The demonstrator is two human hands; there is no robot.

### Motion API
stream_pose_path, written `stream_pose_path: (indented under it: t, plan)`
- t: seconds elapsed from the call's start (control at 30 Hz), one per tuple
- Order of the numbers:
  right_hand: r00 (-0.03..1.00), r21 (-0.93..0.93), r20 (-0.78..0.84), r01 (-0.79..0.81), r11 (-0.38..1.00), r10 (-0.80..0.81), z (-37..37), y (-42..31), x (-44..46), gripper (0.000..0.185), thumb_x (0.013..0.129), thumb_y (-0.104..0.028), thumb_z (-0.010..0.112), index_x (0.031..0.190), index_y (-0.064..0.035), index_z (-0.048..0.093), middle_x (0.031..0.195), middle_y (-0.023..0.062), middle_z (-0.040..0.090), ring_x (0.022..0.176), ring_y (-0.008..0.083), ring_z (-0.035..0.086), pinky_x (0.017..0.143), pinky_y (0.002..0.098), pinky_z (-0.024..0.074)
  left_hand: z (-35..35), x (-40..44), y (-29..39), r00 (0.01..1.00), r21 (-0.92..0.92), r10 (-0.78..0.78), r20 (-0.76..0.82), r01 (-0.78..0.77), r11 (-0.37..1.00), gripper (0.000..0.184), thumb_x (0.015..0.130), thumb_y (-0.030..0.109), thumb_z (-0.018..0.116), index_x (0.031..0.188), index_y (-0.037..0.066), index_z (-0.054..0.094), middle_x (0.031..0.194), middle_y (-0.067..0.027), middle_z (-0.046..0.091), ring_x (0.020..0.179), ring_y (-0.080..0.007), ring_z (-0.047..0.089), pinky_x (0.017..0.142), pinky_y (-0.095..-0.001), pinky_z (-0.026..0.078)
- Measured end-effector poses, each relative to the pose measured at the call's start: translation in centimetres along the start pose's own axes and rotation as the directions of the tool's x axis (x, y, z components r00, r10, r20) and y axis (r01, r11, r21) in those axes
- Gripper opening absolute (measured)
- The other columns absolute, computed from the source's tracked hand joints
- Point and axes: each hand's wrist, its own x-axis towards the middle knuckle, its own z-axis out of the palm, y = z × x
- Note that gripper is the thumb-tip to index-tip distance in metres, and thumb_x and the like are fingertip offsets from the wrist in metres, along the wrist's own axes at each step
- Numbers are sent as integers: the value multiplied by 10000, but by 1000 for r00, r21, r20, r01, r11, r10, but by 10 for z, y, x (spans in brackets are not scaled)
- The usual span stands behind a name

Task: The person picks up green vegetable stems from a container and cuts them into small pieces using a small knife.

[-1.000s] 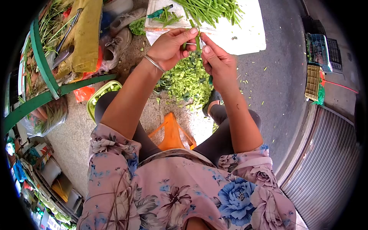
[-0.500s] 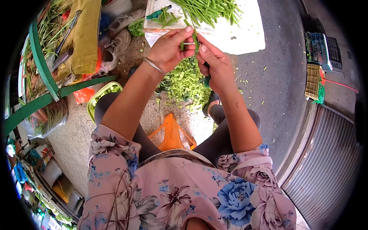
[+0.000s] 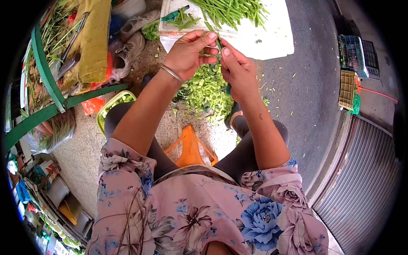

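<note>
Evidently close two-handed work, done in front of the body, where the person can look straight down on it. Slim green stalk (image 3: 218, 43) held between the hands, its far end running out over the near edge of a white, flat-topped slab or box (image 3: 276, 42); material uncertain. Left hand (image 3: 187, 54): thumb and forefinger pinching the stalk, remaining fingers curled in beneath. More green shows under them; cannot tell whether it belongs to the same stalk. Right hand (image 3: 241, 73): thumb pressed toward the forefinger on the stalk's near part, other fingers folded, their tips partly hidden. Two pinches so close together probably give fine control over a short length.

Loose bundle of long green stems (image 3: 233, 12) on the white top, just beyond the fingertips, presumably for easy reach. Heap of pale green cut pieces (image 3: 208, 93) on the ground below the hands, likely there because bits dropped from them would land on it. Pale green plastic basket (image 3: 101, 115) beside the left knee, handy for that side; green pieces inside
</note>
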Motion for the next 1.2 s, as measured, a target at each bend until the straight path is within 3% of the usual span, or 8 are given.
stream_pose_path:
  t: [0.17, 0.3, 0.37, 0.43, 0.53, 0.77, 1.13, 1.2]
  plan:
    - [991, 285, -16, -125, 950, 135, -8, -1, 5, 394, 865, -214, 512, 1232, -88, 440, 588, -52, 386, 446, 42, 296, 403, 175, 235, 6, -1, -1, 984, 73, 165, -62, -160, 984, 186, 818, 205, 585, 924, 53, 593, 779, -10, 575, 678, -102, 560, 562, -229, 501]
    - [979, 334, -170, -52, 941, 114, -17, -8, 10, 459, 864, -198, 510, 1290, -115, 359, 605, -41, 402, 445, 50, 299, 389, 191, 237, 5, -2, 1, 986, 85, 142, -86, -135, 987, 203, 832, 213, 564, 951, 49, 589, 796, -8, 564, 701, -109, 557, 567, -227, 498]
    - [953, 181, -301, 26, 983, 30, -18, -8, 8, 492, 865, -189, 507, 1314, -128, 316, 620, -35, 411, 447, 49, 296, 387, 190, 241, 1, -1, 2, 995, 48, 92, -48, -90, 995, 222, 847, 224, 542, 969, 44, 585, 816, -7, 551, 720, -110, 551, 574, -227, 493]
    - [962, 134, -271, 18, 991, 19, -17, -10, 5, 454, 863, -189, 515, 1287, -123, 369, 598, -43, 401, 454, 40, 298, 398, 182, 248, 0, -1, 2, 996, 55, 76, -38, -74, 996, 228, 855, 229, 527, 978, 45, 581, 821, -6, 543, 732, -112, 548, 582, -230, 490]
    - [986, -31, -164, 27, 999, -32, -11, -8, 0, 329, 850, -201, 544, 1163, -100, 525, 570, -67, 404, 481, 7, 311, 418, 155, 243, -1, 0, 4, 999, 53, 44, -22, -43, 998, 238, 867, 235, 503, 991, 45, 574, 826, -5, 533, 742, -112, 539, 595, -236, 479]
    - [951, -477, 151, 308, 823, -268, -10, -4, -12, 363, 827, -149, 576, 1181, -105, 510, 675, -30, 513, 641, 50, 432, 606, 189, 370, -9, 3, 8, 1000, -1, -4, 10, 4, 1000, 242, 881, 227, 476, 1002, 38, 566, 807, 9, 512, 723, -91, 472, 602, -223, 421]
    - [907, -532, 214, 419, 735, -363, -14, 6, -4, 300, 821, -90, 570, 1120, -112, 564, 655, -19, 511, 613, 57, 414, 582, 199, 363, -8, 2, 6, 994, 24, -56, 92, 54, 998, 233, 884, 220, 470, 1004, 42, 558, 814, 12, 533, 689, -56, 462, 551, -183, 399]
    - [936, -430, 128, 350, 832, -327, -10, 4, -6, 287, 831, -126, 566, 1117, -98, 564, 698, -35, 536, 622, 52, 415, 589, 201, 373, -7, 0, 7, 994, 52, -67, 88, 63, 997, 229, 878, 227, 483, 991, 46, 567, 782, 13, 521, 681, -56, 460, 552, -187, 405]
